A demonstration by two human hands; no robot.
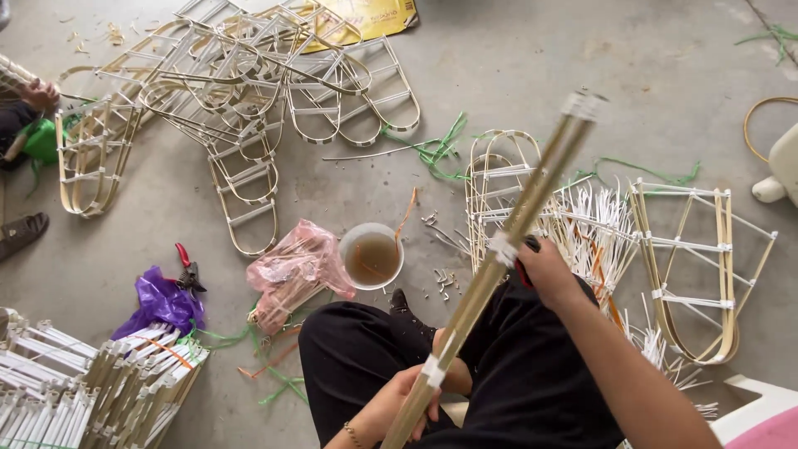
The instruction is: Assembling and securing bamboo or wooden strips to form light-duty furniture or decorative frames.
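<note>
A long bundle of bamboo strips (pixel 532 195), bound with white tape in several places, runs diagonally from bottom centre up to the right. My left hand (pixel 407 399) grips its lower end near a tape band. My right hand (pixel 544 270) holds it at the middle band, with something red and black partly hidden in the palm. Both hands sit above my lap in black trousers (pixel 366 349).
Taped bamboo frames lie heaped at top left (pixel 249 91), beside my right arm (pixel 698 266) and stacked at bottom left (pixel 83 382). A small bucket of brown liquid (pixel 371 255), a pink plastic bag (pixel 291 270), red pruning shears (pixel 188 268) and a purple bag (pixel 162 301) lie on the concrete floor. Another person's hand (pixel 37 93) shows at the left edge.
</note>
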